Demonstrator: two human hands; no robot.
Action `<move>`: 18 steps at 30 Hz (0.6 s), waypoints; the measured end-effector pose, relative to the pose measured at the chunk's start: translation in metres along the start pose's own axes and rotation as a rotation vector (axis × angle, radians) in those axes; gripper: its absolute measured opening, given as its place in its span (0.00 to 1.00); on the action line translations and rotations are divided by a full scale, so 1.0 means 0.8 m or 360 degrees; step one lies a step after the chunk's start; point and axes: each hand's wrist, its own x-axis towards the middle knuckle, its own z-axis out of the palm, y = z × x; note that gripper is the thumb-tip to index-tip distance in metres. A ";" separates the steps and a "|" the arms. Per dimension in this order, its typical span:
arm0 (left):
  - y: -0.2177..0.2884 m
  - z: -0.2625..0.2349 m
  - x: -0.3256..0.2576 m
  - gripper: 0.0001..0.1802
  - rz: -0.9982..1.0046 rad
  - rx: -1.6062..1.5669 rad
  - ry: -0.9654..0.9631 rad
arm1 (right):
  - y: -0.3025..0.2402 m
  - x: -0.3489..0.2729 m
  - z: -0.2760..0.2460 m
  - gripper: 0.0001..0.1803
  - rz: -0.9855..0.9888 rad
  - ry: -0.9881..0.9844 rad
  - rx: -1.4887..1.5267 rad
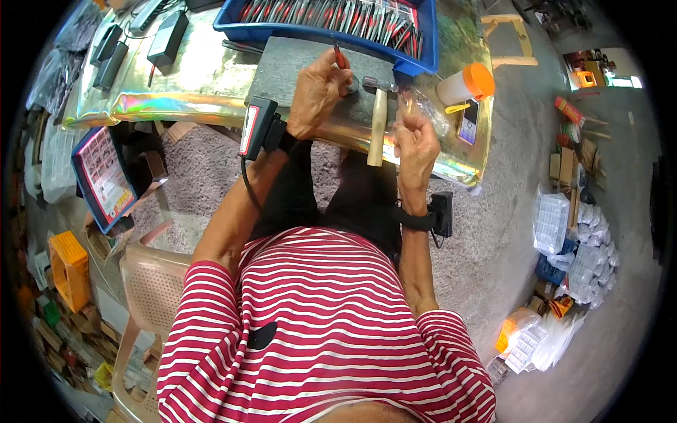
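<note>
My left hand (316, 92) is closed around a slim tool (340, 56) with a red part, holding it upright over a grey slab (282, 67). A small round metal piece shows beside its fingers. My right hand (416, 144) is curled with fingertips pressed together at the table's front edge. What it pinches, if anything, I cannot make out. A clear plastic bag (431, 113) lies just beyond it. Between my hands rests a hammer (378, 130), its pale wooden handle pointing toward me and its metal head on the slab.
A blue tray (317, 32) of several similar red-and-dark slim tools stands behind the slab. An orange-lidded container (462, 84) and a phone (467, 125) sit at the right. Black adapters (168, 39) lie at the left. A plastic chair (151, 282) stands left of me.
</note>
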 end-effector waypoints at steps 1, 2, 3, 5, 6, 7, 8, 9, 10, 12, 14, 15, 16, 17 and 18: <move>-0.001 0.000 0.000 0.02 0.0020 0.0042 0.0005 | 0.006 -0.003 -0.003 0.08 0.0002 -0.0001 0.0002; -0.002 -0.001 0.000 0.02 0.0040 0.0085 0.0011 | 0.011 -0.007 -0.006 0.08 0.0090 0.0008 -0.0095; -0.003 -0.001 -0.001 0.02 0.0038 0.0088 0.0014 | 0.016 -0.010 -0.007 0.09 0.0178 0.0015 -0.0192; -0.002 0.000 -0.001 0.02 0.0047 0.0172 0.0021 | 0.027 -0.018 -0.009 0.10 0.0194 0.0004 -0.0204; -0.001 0.002 -0.001 0.02 0.0045 0.0173 0.0019 | 0.030 -0.021 -0.008 0.11 0.0208 -0.0011 -0.0216; 0.000 0.004 -0.002 0.01 0.0054 0.0126 0.0061 | 0.031 -0.023 -0.005 0.12 0.0235 -0.0020 -0.0168; 0.001 0.004 -0.002 0.02 0.0064 0.0080 0.0102 | 0.033 -0.024 -0.003 0.12 0.0238 -0.0021 -0.0165; 0.000 0.004 -0.003 0.02 0.0062 0.0083 0.0102 | 0.038 -0.024 -0.002 0.12 0.0225 -0.0026 -0.0185; 0.001 0.004 -0.003 0.02 0.0055 0.0089 0.0106 | 0.043 -0.024 -0.001 0.12 0.0211 -0.0029 -0.0207; 0.000 0.005 -0.002 0.02 0.0047 0.0095 0.0108 | 0.048 -0.023 -0.001 0.13 0.0174 -0.0013 -0.0236; -0.003 0.004 -0.003 0.02 0.0009 0.0050 0.0118 | 0.045 -0.021 0.000 0.14 0.0158 -0.0040 -0.0265; -0.004 0.002 -0.003 0.02 0.0008 0.0051 0.0122 | 0.042 -0.021 0.002 0.14 0.0158 -0.0045 -0.0264; -0.005 0.001 -0.002 0.02 -0.0008 0.0066 0.0090 | 0.036 -0.020 0.003 0.15 0.0145 -0.0071 -0.0277; -0.006 0.001 -0.002 0.03 -0.0025 0.0082 0.0058 | 0.033 -0.019 0.004 0.15 0.0132 -0.0098 -0.0289; -0.006 0.001 -0.002 0.03 -0.0025 0.0079 0.0060 | 0.032 -0.019 0.005 0.15 0.0132 -0.0100 -0.0292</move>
